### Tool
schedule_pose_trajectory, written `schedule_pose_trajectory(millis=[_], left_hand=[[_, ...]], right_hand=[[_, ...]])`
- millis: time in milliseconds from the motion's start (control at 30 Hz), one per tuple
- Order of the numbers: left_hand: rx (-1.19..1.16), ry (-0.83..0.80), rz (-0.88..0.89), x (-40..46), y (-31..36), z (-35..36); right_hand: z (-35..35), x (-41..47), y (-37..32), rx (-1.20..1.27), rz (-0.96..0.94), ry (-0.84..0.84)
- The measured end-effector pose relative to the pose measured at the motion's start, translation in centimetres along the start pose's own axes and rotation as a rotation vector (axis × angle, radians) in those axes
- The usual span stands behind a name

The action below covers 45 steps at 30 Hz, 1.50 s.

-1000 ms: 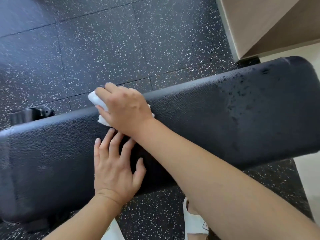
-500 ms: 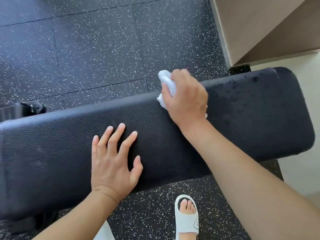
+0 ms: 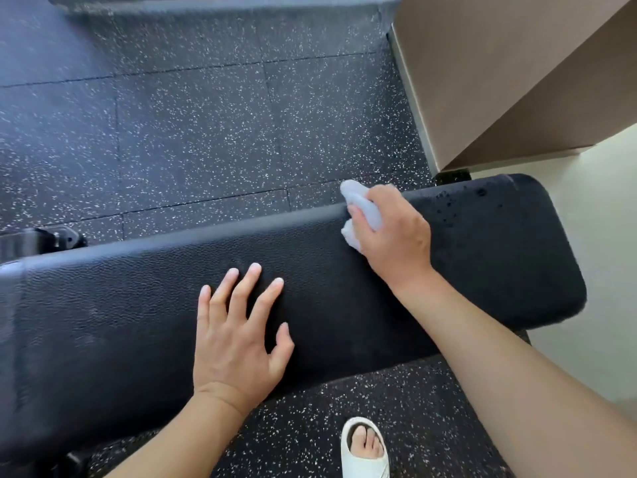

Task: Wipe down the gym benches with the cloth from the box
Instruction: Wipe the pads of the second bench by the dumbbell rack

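A long black padded gym bench [image 3: 138,312] runs across the view from left to right. My right hand [image 3: 396,236] grips a bunched white cloth [image 3: 362,208] and presses it on the bench's far edge, right of the middle. Dark wet spots [image 3: 458,205] dot the pad just right of that hand. My left hand [image 3: 238,336] lies flat on the pad near its front edge, fingers spread and straight.
Black speckled rubber floor tiles [image 3: 206,132] surround the bench. A tan wall corner [image 3: 482,81] rises at the upper right, beside a pale floor [image 3: 593,270]. A black bench fitting [image 3: 58,238] sticks out at the far left. My foot in a white sandal [image 3: 365,446] stands below.
My right hand has swept the cloth along the bench's far edge from the left part toward the right end. My left hand stays planted on the pad.
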<state>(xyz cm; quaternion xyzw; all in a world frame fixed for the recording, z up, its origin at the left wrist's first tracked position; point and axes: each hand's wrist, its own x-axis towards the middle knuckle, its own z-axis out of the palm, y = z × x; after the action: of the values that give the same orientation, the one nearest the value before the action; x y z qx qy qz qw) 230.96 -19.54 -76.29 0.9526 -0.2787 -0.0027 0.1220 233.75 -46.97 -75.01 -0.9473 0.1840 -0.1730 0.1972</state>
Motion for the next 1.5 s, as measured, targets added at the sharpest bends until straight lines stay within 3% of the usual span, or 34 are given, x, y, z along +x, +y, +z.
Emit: schedule_pose_trajectory(millis=[100, 233, 400, 533, 667, 800, 867, 1000, 1067, 1200, 1233, 1367, 1500], left_hand=[[-0.01, 0.01, 0.001, 0.0, -0.1, 0.1], [-0.014, 0.022, 0.003, -0.2, -0.1, 0.0], [-0.015, -0.004, -0.014, -0.2, -0.2, -0.2], [-0.03, 0.01, -0.005, -0.3, -0.2, -0.3], [-0.026, 0.026, -0.009, -0.3, -0.2, -0.1], [-0.029, 0.038, -0.004, -0.4, -0.2, -0.2], [-0.031, 0.027, -0.011, -0.4, -0.2, -0.3], [-0.032, -0.005, -0.017, -0.4, -0.2, -0.4], [-0.031, -0.014, -0.018, -0.5, -0.1, -0.4], [-0.016, 0.006, -0.011, -0.4, 0.0, -0.3], [-0.016, 0.02, -0.012, -0.4, 0.0, -0.3], [-0.008, 0.045, -0.009, -0.4, 0.0, -0.2], [-0.002, 0.04, -0.008, -0.4, 0.0, -0.1]], right_hand=[[-0.3, -1.3, 1.0, -0.035, 0.129, 0.044], [1.0, -4.2, -3.1, -0.062, 0.214, 0.084], [1.6, -8.2, -7.8, -0.019, -0.075, -0.03], [-0.6, -8.3, -4.1, -0.048, -0.291, -0.096], [-2.8, -6.2, 1.2, -0.075, 0.148, 0.016], [-1.8, -6.9, -1.4, -0.159, 0.254, 0.019], [-0.4, -8.9, -4.7, -0.217, 0.162, -0.03], [1.5, -12.3, -9.7, -0.075, -0.01, -0.05], [1.1, -12.0, -9.1, -0.023, -0.109, -0.078], [-1.8, -9.3, -3.9, -0.097, -0.511, -0.123], [-2.5, -8.6, -2.2, -0.115, -0.461, -0.083], [-4.0, -6.7, 2.9, -0.106, 0.061, -0.021], [-2.2, -8.1, -0.2, -0.189, 0.233, 0.012]])
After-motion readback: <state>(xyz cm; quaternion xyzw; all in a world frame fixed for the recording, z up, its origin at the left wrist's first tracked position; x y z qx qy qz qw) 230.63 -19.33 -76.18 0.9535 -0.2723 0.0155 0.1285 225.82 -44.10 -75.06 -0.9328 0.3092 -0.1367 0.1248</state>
